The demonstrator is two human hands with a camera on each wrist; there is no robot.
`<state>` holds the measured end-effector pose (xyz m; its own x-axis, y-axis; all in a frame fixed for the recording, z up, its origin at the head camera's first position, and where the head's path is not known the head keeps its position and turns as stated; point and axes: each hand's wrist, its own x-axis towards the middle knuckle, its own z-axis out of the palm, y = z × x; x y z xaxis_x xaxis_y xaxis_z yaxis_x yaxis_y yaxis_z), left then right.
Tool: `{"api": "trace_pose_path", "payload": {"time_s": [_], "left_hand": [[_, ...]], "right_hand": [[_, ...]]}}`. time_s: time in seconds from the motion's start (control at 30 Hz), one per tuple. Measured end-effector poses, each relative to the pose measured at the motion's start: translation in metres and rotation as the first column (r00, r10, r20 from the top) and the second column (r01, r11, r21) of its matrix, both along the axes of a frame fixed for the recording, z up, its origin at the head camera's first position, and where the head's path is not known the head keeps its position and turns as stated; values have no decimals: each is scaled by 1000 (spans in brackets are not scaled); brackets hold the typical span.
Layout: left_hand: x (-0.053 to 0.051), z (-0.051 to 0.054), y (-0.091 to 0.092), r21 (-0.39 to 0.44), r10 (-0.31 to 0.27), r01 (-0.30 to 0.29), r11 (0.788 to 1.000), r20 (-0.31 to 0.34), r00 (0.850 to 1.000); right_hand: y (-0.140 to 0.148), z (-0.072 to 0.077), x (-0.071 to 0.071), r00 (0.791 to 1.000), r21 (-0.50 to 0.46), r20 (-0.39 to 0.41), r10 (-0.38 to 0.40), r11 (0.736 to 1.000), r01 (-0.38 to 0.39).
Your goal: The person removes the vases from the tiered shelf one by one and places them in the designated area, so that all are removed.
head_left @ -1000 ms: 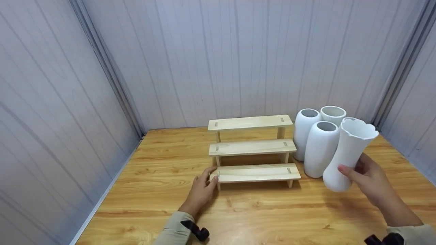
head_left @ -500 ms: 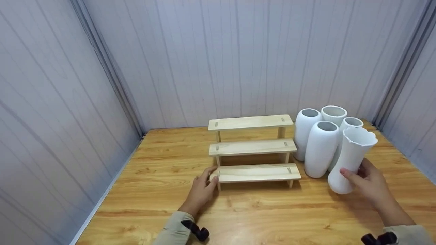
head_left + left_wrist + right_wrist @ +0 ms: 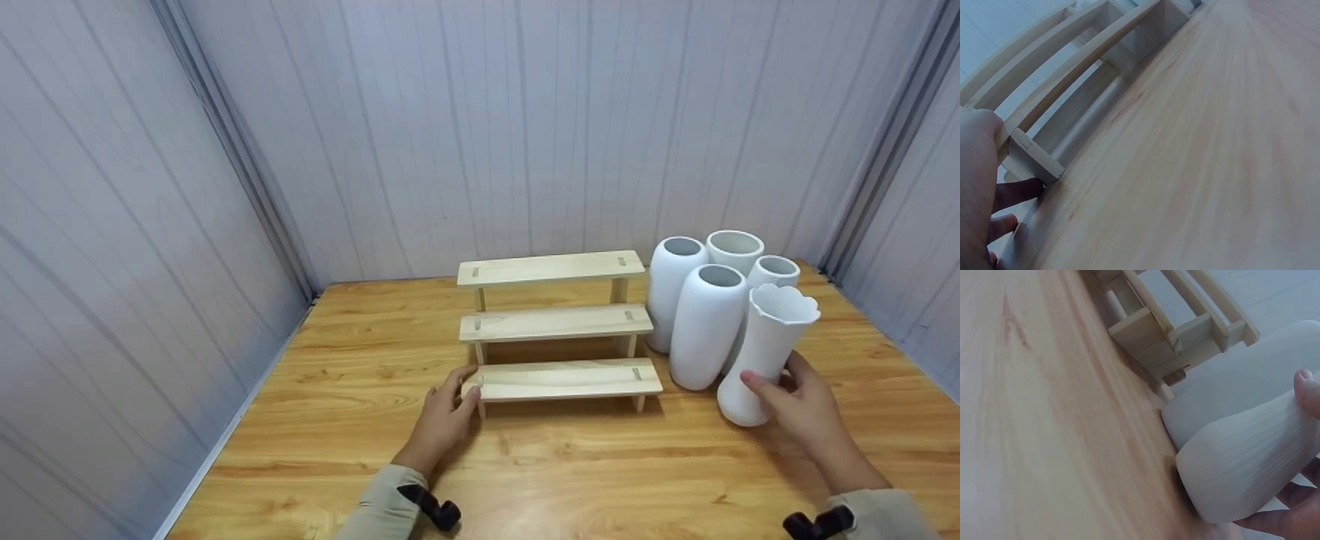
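A white vase with a scalloped rim (image 3: 771, 352) stands slightly tilted at the right, my right hand (image 3: 806, 405) gripping its lower body with the thumb in front. In the right wrist view the base of this ribbed vase (image 3: 1235, 467) is right by the tabletop; whether it touches cannot be told. My left hand (image 3: 444, 420) holds the left end of a three-step wooden display stand (image 3: 562, 381), its thumb on the lowest step. Seen from the left wrist, fingers (image 3: 1019, 192) reach around the stand's leg (image 3: 1036, 154).
Several other white vases stand close together between the stand and the gripped vase, among them a smooth front one (image 3: 705, 330) and a left one (image 3: 667, 300). The wood-grain table (image 3: 360, 450) meets pale panel walls (image 3: 480, 135) at the back and sides.
The scalloped vase has come down toward the table, and my right hand has moved with it, lastly a little leftward. A vase behind it now shows. My left hand stays put.
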<state>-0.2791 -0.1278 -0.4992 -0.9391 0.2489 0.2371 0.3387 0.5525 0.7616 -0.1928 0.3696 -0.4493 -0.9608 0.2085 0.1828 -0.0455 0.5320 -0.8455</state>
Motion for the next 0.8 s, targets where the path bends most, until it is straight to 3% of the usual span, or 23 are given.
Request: {"api": "trace_pose_path", "payload": {"time_s": [0.27,0.43,0.8], "left_hand": [[-1,-1,0,-5,-1,1,1000,-30,1000],[-1,1,1,-5,0,0,1000,-45,999],[-1,0,1,-21,-1,0,1000,-43,999]], "right_hand": [[0,-3,-4,999,-5,40,-27,1000,27],[0,-4,-5,999,-51,26,-29,998,30],[-6,-8,-5,996,-35,-14,-85,996,85]]}}
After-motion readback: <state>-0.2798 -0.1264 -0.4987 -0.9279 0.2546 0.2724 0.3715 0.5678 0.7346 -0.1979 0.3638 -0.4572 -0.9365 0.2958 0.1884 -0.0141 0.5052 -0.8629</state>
